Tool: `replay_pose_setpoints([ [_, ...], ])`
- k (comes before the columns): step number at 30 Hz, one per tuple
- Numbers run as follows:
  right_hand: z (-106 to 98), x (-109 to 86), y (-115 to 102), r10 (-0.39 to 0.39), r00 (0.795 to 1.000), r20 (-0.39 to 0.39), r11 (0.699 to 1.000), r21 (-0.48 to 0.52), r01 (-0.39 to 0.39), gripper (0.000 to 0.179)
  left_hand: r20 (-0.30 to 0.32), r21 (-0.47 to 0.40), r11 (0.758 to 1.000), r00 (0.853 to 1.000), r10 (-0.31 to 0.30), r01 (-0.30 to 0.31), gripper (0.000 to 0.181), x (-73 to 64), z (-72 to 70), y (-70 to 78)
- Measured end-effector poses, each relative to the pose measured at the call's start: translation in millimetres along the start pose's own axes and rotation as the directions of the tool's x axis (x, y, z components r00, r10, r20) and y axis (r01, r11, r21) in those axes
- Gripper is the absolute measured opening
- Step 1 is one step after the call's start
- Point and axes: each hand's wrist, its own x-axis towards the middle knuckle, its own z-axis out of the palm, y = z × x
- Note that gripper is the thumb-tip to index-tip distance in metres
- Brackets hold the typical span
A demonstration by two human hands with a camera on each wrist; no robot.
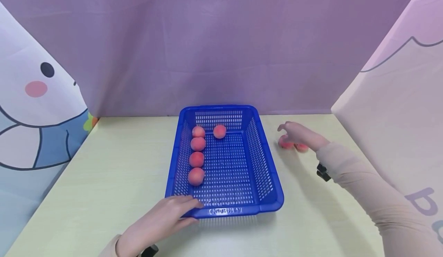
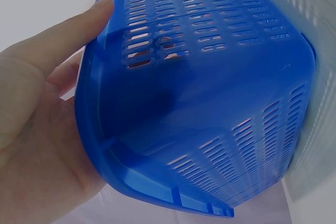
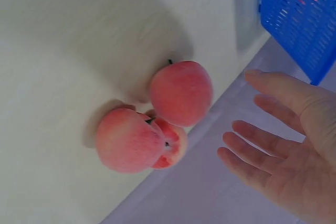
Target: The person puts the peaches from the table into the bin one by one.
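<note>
My left hand (image 1: 169, 214) grips the near left corner of a blue plastic basket (image 1: 228, 211), fingers over the rim and thumb on its outer side. In the left wrist view the thumb (image 2: 79, 32) lies against the basket's wall (image 2: 142, 87). Inside stand several pink peaches: a column along the left side, such as the nearest peach (image 1: 196, 176), and one peach (image 1: 219, 131) near the back wall. My right hand (image 1: 299, 132) hovers over loose peaches right of the basket. The right wrist view shows its fingers spread and holding nothing, beside three peaches (image 3: 182, 93) close together.
The pale table (image 1: 114, 172) runs back to a purple cloth (image 1: 214, 49). Printed cloths with cartoon figures hang at the left (image 1: 38, 107) and right (image 1: 398, 114). The basket's high rim stands between the two hands.
</note>
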Motion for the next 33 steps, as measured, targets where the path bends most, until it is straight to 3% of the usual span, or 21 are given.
replay_pose_setpoints([
  [11,13.9,5.6,13.1,0.006,1.000,0.004,0.998,0.060,-0.006,0.037,0.025,-0.020,1.000,0.999,-0.023,0.023,0.019,0.0,-1.0,0.9],
  [25,26.2,8.0,23.5,-0.029,0.999,-0.043,0.999,0.016,0.030,0.042,0.040,-0.033,0.999,0.999,-0.033,0.035,0.020,0.6,-1.5,0.7],
  [33,30.7,6.5,24.4,-0.107,0.990,-0.089,0.993,-0.068,0.101,0.032,0.045,-0.029,0.999,0.998,-0.034,0.035,0.018,0.9,-1.8,0.5],
])
